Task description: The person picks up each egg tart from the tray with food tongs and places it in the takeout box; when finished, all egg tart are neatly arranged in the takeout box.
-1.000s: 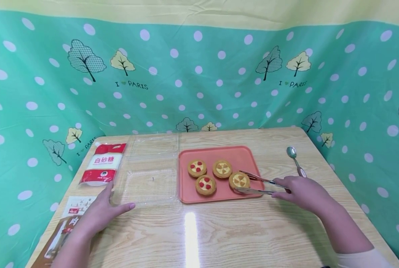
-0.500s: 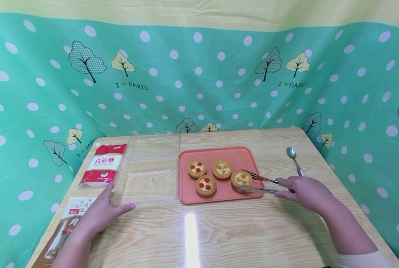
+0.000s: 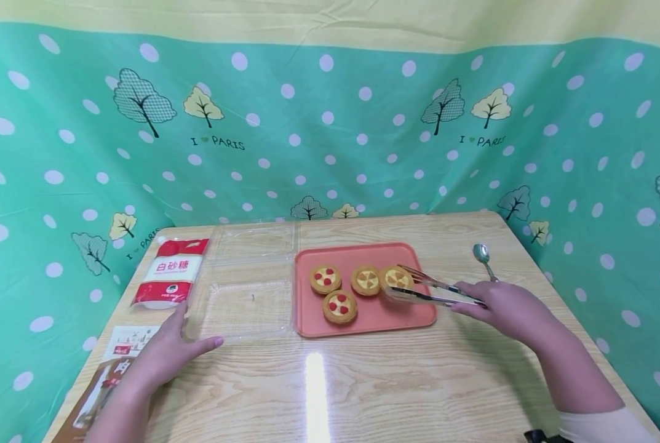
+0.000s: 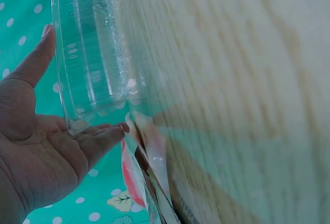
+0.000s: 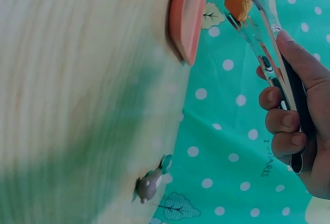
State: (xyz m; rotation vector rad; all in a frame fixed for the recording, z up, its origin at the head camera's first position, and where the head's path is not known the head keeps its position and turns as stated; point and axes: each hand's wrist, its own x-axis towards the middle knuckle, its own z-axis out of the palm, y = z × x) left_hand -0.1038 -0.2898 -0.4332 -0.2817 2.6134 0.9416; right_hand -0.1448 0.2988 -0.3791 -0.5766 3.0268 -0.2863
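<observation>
My right hand (image 3: 501, 307) grips metal tongs (image 3: 440, 287), fingers curled round the handles in the right wrist view. Between the tong tips is a tart with wedge-shaped topping (image 3: 396, 279), raised above the pink tray (image 3: 363, 329). Another wedge-topped tart (image 3: 366, 281) and two tarts with red pieces, a rear one (image 3: 325, 280) and a front one (image 3: 339, 307), sit on the tray. My left hand (image 3: 166, 351) lies at the near left corner of a clear plastic clamshell box (image 3: 252, 307), thumb and fingers spread. In the left wrist view its fingertips are right at the box edge (image 4: 64, 90).
A red and white sugar bag (image 3: 170, 271) lies left of the box. A brown packet (image 3: 99, 394) is partly behind the left forearm. Right of the tray lies a spoon (image 3: 481, 253), its handle hidden by the right hand. A polka-dot curtain (image 3: 330, 154) surrounds the table.
The tongs have closed in on the front right tart and lifted it off the tray, moving it away from me. The left hand has stayed in place.
</observation>
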